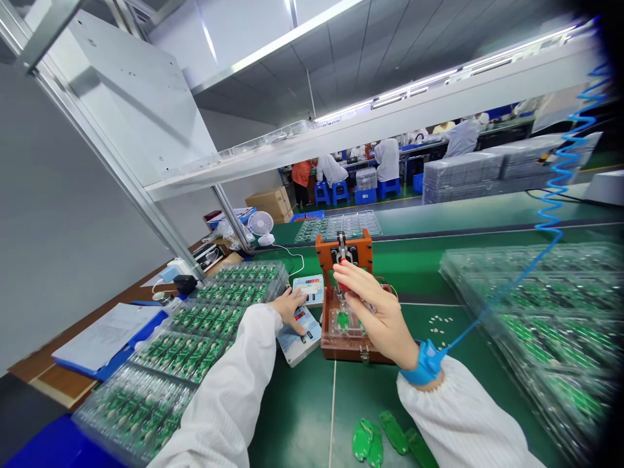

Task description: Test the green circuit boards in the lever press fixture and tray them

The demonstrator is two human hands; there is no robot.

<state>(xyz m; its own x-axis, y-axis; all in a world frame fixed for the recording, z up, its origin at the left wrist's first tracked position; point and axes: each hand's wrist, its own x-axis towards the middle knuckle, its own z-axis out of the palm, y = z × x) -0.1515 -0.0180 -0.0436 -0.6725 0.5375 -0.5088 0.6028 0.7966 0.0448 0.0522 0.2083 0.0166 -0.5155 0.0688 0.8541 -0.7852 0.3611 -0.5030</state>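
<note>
My left hand (288, 307) has its fingers spread over two small light-blue meter boxes with red digital displays. Its fingertips rest on or just over the nearer box (297, 351), close to the rear box (316, 281). My right hand (377, 315) is stretched out, fingers extended, at the red handle (340, 278) of a toggle clamp; whether it touches the handle I cannot tell. The clamp sits on an orange bracket (367, 250) above a brown box base (336, 349). A green circuit board (342, 320) lies in the fixture, partly hidden by my right hand.
Clear trays of green boards stand at left (195, 338) and right (550, 325). Several loose boards (375, 439) lie near the front edge, small pale pieces (440, 320) right of the fixture. A blue coiled cord (511, 273) runs to my right wristband. A fan (260, 224) stands behind.
</note>
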